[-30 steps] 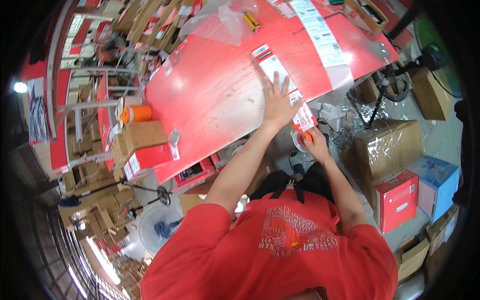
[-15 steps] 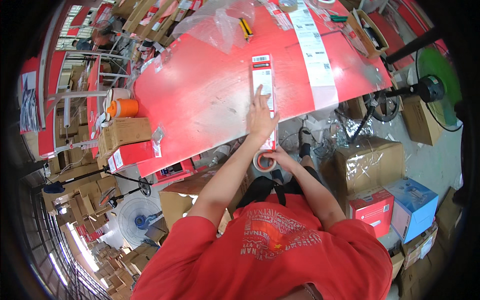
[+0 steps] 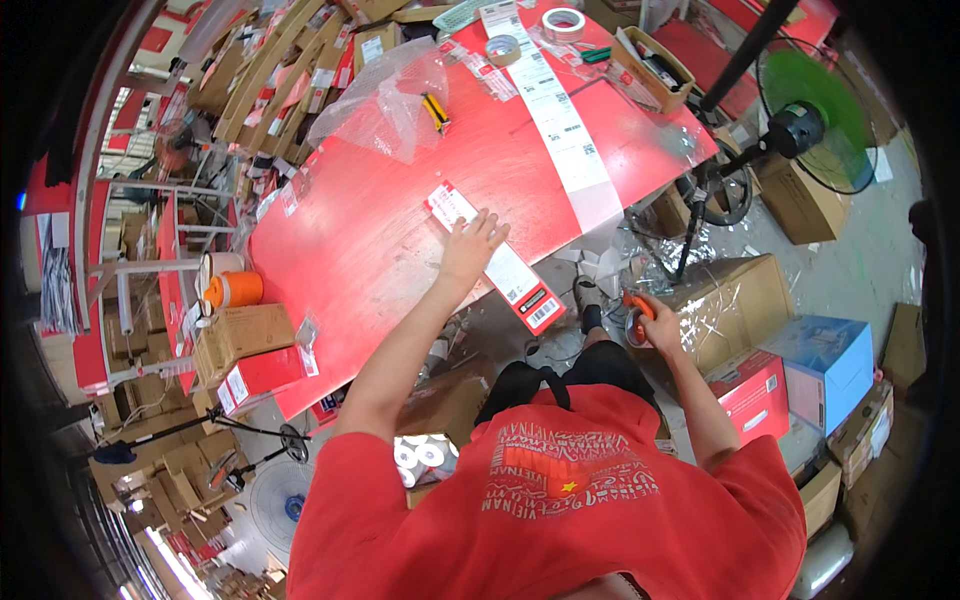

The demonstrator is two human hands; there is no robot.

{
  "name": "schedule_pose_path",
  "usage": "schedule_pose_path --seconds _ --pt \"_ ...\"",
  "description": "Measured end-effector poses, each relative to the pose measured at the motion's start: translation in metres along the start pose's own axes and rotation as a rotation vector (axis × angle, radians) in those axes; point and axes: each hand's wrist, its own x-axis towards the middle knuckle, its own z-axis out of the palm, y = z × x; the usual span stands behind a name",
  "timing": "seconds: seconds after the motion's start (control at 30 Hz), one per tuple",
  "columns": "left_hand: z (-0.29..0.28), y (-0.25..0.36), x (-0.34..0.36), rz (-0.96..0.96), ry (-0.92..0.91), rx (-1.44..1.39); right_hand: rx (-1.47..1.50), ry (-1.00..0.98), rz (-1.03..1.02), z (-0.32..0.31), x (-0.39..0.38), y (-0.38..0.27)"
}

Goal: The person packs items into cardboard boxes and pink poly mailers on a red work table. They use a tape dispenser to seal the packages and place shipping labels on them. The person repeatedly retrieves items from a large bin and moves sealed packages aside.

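A long, slim red-and-white box [image 3: 512, 277] lies aslant at the near edge of the red table [image 3: 340, 260], its near end jutting past the edge. Across the top of this box rests my left hand [image 3: 474, 244], fingers spread and stretched out. To the right, off the table, my right hand [image 3: 660, 324] is closed around a roll of tape [image 3: 635, 328] with an orange part sticking up beside the fingers. The tape is apart from the box.
On the table lie clear bubble wrap [image 3: 375, 105], a yellow-and-black cutter [image 3: 435, 112], a long label strip [image 3: 553, 115] and tape rolls [image 3: 563, 25]. A green fan [image 3: 820, 120] stands at the right. Cartons [image 3: 740, 300] and a blue box [image 3: 822, 372] sit on the floor.
The slim box has been turned, so its barcode end now points toward me. My right hand has moved away to the right with the tape. My left hand has shifted left, still on the box.
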Motion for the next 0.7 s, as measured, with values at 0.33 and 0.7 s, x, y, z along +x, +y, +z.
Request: schedule_pose_path --seconds 0.33,0.7 --pt "-0.018 0.112 -0.082 -0.380 -0.648 -1.629 -0.265 -0.012 -0.670 -0.001 -0.150 -0.161" --pt "0.015 0.074 -0.060 -0.068 0.343 -0.219 -0.332 0.092 -0.603 0.039 -0.141 -0.163"
